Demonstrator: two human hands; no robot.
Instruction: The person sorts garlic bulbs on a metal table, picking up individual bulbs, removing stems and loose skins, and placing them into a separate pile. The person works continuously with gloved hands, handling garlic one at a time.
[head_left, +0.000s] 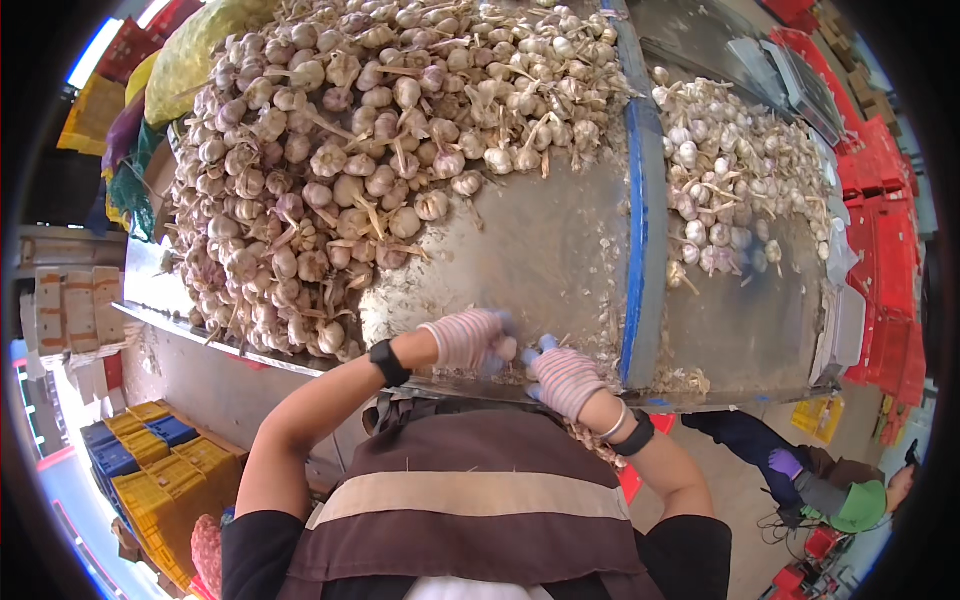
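My left hand, in a striped glove with bluish fingertips, grips a pale garlic bulb close to the near edge of the metal table. Just to its right is my right hand in a matching glove, its fingers curled toward the bulb. Whether the right fingers hold anything cannot be made out; the hand hides its own palm. A large heap of garlic bulbs with dry stems covers the table's left and far side. Bits of skin lie scattered around both hands.
A divider with a blue strip runs away from me, with a smaller garlic pile beyond it. Red crates line the right side. Yellow crates stand at lower left. A person in a green garment is at lower right.
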